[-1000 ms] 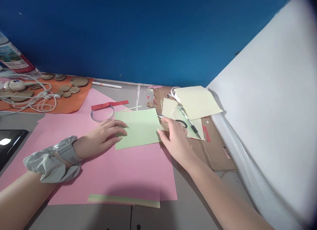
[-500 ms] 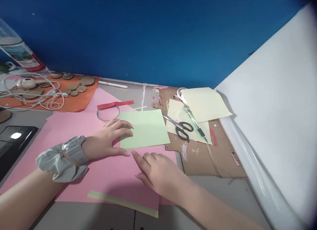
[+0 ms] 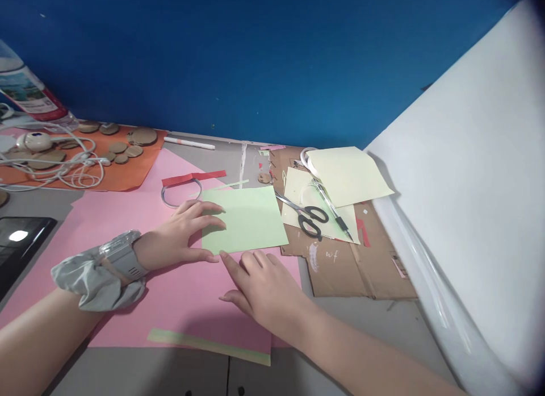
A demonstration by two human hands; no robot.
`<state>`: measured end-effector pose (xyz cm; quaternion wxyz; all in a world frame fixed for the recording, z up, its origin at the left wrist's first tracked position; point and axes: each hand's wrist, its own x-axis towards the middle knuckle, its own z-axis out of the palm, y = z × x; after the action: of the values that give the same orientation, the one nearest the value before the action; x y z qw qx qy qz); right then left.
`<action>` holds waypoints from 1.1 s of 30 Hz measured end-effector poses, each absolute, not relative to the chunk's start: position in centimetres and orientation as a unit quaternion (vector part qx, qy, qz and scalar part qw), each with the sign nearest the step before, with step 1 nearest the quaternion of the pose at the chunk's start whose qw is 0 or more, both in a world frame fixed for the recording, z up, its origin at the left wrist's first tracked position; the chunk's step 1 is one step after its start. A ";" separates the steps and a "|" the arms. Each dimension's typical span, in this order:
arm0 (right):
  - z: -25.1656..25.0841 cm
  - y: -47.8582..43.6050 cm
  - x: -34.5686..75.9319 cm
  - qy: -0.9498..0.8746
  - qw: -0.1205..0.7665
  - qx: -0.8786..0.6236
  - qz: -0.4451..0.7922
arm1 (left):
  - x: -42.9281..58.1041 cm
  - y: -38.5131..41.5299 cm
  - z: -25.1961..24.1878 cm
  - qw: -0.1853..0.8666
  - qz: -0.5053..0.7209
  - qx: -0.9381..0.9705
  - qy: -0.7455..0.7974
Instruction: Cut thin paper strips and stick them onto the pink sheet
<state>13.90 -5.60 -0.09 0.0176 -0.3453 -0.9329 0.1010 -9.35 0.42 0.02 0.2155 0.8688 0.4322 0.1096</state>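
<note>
A light green sheet of paper (image 3: 247, 219) lies flat on large pink paper (image 3: 179, 305). My left hand (image 3: 189, 231) rests with fingers spread over the green sheet's left edge, its thumb along the lower left corner. A watch and a grey scrunchie are on that wrist. My right hand (image 3: 259, 288) lies just below the sheet, its index fingertip touching the lower edge near my left thumb. The right thumb is held apart and the other fingers curl loosely; nothing is held. To the sheet's right lie scissors (image 3: 310, 215) with black handles.
Brown cardboard (image 3: 340, 271) carries a pen (image 3: 334, 208) and pale yellow paper (image 3: 349, 174). A red strip (image 3: 193, 178) and a thin ring (image 3: 170, 200) lie behind my left hand. Tangled earphones (image 3: 63, 163) and wooden discs sit on orange paper (image 3: 131, 177); a phone (image 3: 21, 248) is at left.
The view has shifted slightly, so everything appears a little further left. My right index fingertip has moved up to the green sheet's lower edge. My left hand stays on the sheet.
</note>
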 end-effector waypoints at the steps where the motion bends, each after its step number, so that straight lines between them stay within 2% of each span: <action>1: 0.0 -5.5 13.8 -0.933 0.018 -0.342 0.108 | -9.4 0.5 0.1 0.222 0.100 0.870 0.429; 10: 0.5 -5.6 13.3 -0.925 0.008 -0.351 0.148 | -10.8 0.8 1.0 0.261 0.024 0.872 0.413; 24: 0.4 -7.2 14.7 -0.887 0.004 -0.458 0.061 | -11.2 0.8 0.7 0.266 0.036 0.876 0.402; 33: 0.6 -7.0 13.4 -0.900 0.005 -0.432 0.063 | -10.4 0.3 0.6 0.247 0.095 0.873 0.410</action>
<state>13.38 -7.01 0.61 0.0053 -0.4317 -0.8998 0.0635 -10.38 0.27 0.56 0.2471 0.8727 0.4102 0.0947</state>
